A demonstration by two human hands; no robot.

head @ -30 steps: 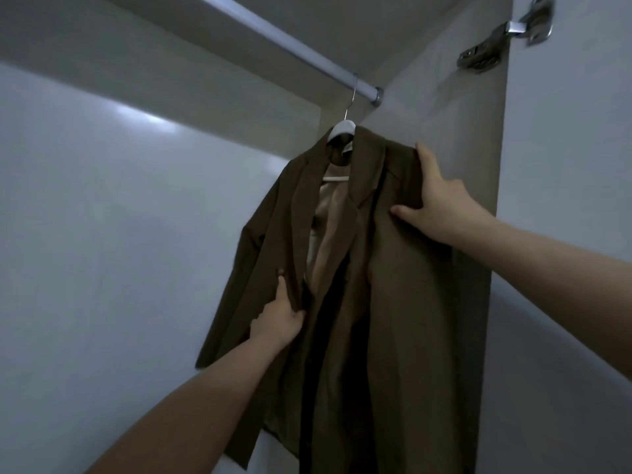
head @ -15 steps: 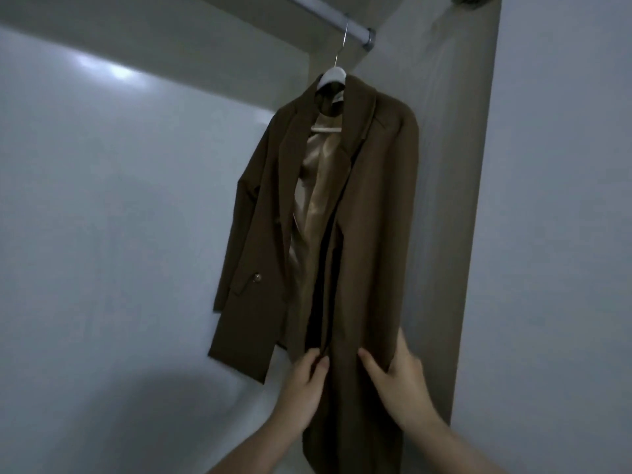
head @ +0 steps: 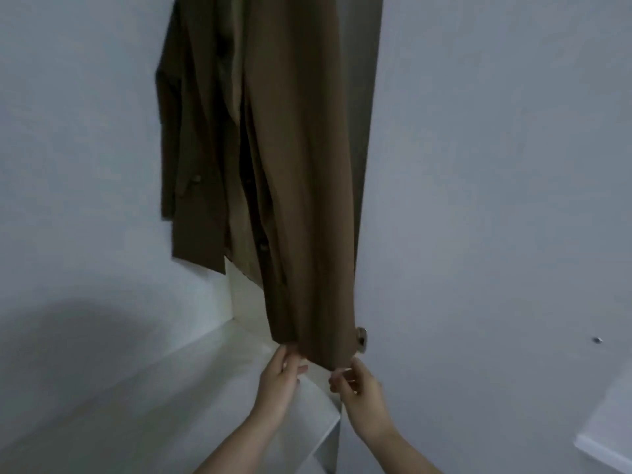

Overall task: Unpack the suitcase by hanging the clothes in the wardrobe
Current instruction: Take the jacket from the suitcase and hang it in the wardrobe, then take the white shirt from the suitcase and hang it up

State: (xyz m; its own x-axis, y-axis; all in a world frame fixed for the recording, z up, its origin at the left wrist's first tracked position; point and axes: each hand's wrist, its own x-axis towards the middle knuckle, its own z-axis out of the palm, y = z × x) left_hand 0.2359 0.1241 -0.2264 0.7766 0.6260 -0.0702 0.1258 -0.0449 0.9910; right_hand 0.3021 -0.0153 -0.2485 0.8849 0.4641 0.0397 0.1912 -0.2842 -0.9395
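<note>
While the brown coat (head: 294,159) hangs inside the white wardrobe (head: 85,148), both hands meet its bottom hem. The left hand (head: 278,379) pinches the hem's left corner, its grip narrow on the cloth. The right hand (head: 359,388) pinches the right corner with curled fingers. A round metal knob (head: 361,338) shows just beside the hem, above the shelf (head: 191,388).

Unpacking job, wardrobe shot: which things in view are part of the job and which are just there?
Job:
- brown coat, hanging inside the wardrobe
- left hand, fingers at the coat's bottom hem
- right hand, fingers at the hem's other corner
- wardrobe shelf below the coat

Just there:
- metal door knob by the hem
- wardrobe door
</note>
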